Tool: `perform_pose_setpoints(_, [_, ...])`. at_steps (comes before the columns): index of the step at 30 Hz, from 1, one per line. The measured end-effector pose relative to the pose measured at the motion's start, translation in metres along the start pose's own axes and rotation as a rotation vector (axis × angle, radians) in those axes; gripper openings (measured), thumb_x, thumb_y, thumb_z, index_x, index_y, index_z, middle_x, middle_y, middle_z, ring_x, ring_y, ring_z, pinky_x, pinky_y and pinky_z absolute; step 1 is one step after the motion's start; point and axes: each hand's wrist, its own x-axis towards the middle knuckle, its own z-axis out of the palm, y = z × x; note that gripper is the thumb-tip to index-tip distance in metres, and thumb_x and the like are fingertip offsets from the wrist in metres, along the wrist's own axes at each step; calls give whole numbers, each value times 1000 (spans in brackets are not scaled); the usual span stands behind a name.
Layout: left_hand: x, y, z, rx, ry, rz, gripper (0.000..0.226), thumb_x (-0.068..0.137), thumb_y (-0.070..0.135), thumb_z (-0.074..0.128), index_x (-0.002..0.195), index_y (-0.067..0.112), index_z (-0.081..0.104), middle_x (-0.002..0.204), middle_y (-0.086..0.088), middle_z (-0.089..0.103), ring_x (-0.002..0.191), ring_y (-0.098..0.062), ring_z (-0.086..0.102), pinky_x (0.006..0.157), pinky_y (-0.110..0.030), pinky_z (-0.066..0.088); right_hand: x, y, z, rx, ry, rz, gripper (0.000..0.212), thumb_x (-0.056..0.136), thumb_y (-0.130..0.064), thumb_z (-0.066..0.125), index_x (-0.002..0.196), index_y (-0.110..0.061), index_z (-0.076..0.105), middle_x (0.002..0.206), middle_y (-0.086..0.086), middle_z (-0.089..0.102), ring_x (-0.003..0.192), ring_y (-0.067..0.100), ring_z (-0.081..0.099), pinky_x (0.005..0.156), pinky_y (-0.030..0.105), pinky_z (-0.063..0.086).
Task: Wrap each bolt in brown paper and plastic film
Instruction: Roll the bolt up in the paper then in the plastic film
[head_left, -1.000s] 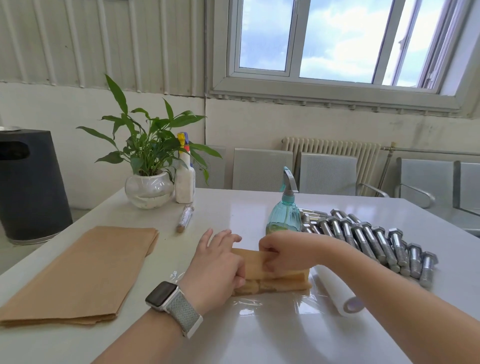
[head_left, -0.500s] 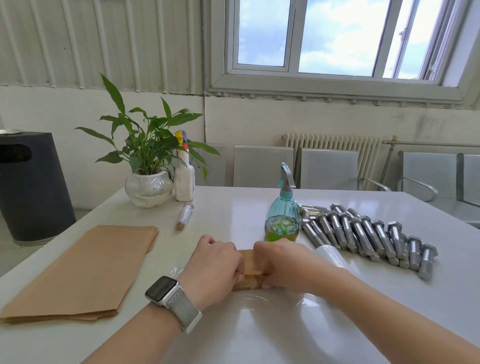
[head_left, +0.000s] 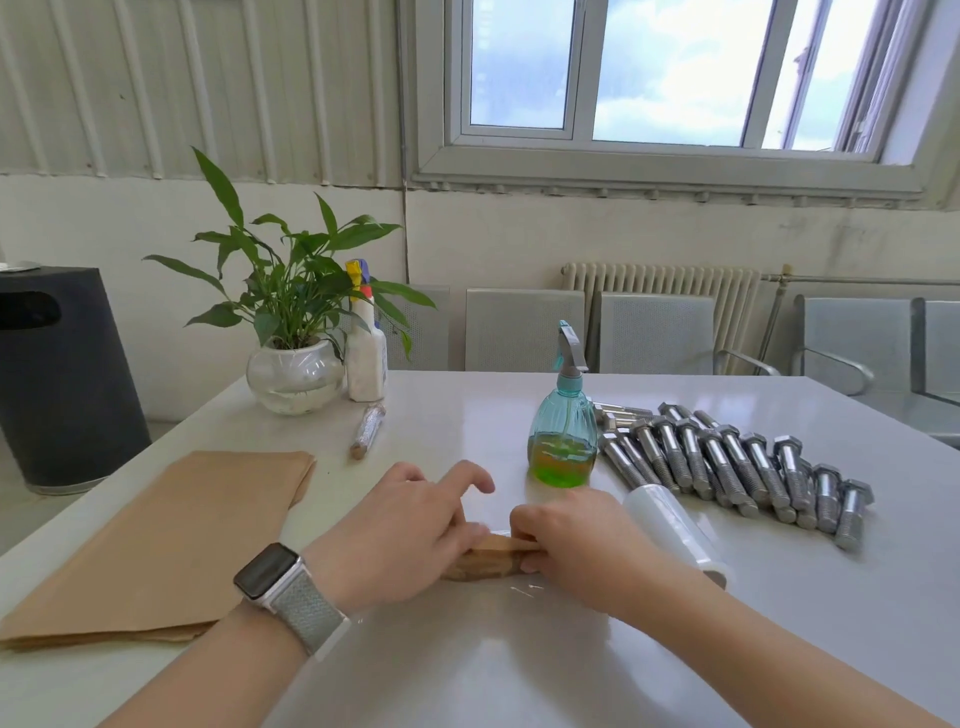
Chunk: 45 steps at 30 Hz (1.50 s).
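Note:
A bolt rolled in brown paper (head_left: 485, 558) lies on the white table (head_left: 467, 670) between my hands, on a sheet of clear plastic film. My left hand (head_left: 400, 535) grips its left end, index finger lifted. My right hand (head_left: 576, 545) grips its right end. Most of the roll is hidden under my fingers. A roll of plastic film (head_left: 675, 530) lies just right of my right hand. Several bare steel bolts (head_left: 737, 462) lie in a row at the right. A stack of brown paper sheets (head_left: 161, 540) lies at the left. One wrapped bolt (head_left: 368, 430) rests further back.
A teal spray bottle (head_left: 563, 426) with green liquid stands just behind my hands. A potted plant in a glass bowl (head_left: 293, 374) and a white spray bottle (head_left: 366, 353) stand at the back left. A black bin (head_left: 62, 374) is left of the table, grey chairs (head_left: 524, 327) behind it.
The brown paper has been rolled tighter around the bolt into a narrow roll. My hands have come closer together. My left index finger has lifted.

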Motion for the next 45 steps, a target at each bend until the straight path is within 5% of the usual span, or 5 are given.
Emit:
perform_pose_setpoints(6, [37, 11, -3, 129, -113, -129, 27, 99, 39, 48, 82, 27, 65, 79, 12, 69, 86, -9, 61, 90, -29, 36, -11, -9, 7, -102, 16, -40, 11, 93, -14, 49, 98, -23, 53, 90, 0, 63, 75, 28, 56, 65, 31, 29])
perform_pose_setpoints(24, [36, 4, -2, 112, -303, -95, 13, 81, 39, 71, 88, 30, 65, 93, 14, 66, 92, -6, 59, 89, -25, 39, -31, -13, 12, -128, 149, -82, 20, 61, -25, 78, 68, -27, 60, 59, -10, 59, 53, 10, 58, 50, 23, 42])
perform_pose_setpoints(28, [23, -3, 4, -2, -228, -95, 10, 78, 36, 70, 80, 37, 60, 81, 20, 63, 82, 4, 57, 78, -15, 35, -35, 7, -2, 246, -124, -28, 38, 91, -52, 53, 116, -24, 61, 117, -6, 66, 105, 15, 59, 86, 34, 48])
perform_pose_setpoints(34, [9, -11, 14, -149, -118, -102, 17, 76, 34, 74, 78, 42, 59, 83, 20, 65, 85, 5, 56, 75, -11, 39, 3, 27, -18, 476, -269, 98, 24, 95, -42, 57, 92, -23, 70, 76, -7, 64, 62, -2, 50, 54, 9, 40])
perform_pose_setpoints(45, [1, -5, 16, -33, -31, -8, 22, 76, 38, 72, 87, 37, 53, 78, 21, 56, 74, 8, 48, 73, -9, 29, 37, 23, -15, 236, -541, 39, 34, 77, -41, 78, 104, -29, 61, 82, -20, 51, 70, -1, 48, 53, 19, 35])
